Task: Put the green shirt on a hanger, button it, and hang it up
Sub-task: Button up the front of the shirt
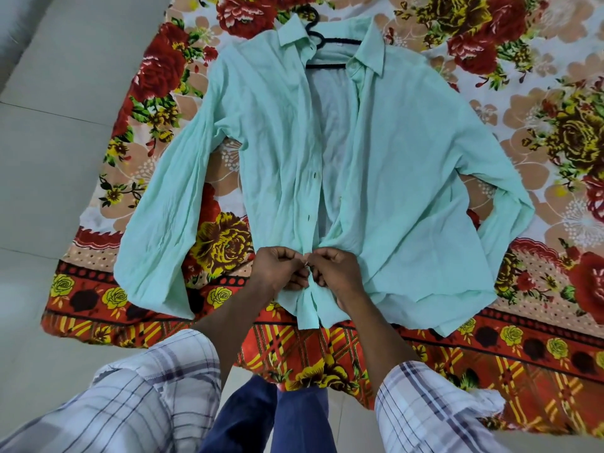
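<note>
At six o'clock on the shirt (392, 158), your left hand (277, 269) and right hand (340, 273) pinch its front edges; likely limp, light, so grip close.

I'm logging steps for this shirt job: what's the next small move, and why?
Probably finish fastening the low button: the left hand and right hand pinch the shirt edges together near the hem, and the front above is open up to the hanger.

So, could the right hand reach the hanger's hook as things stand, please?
Probably, with a stretch: the hanger hook lies bare beyond the green shirt, but the right hand is busy pinching its front edge.
</note>
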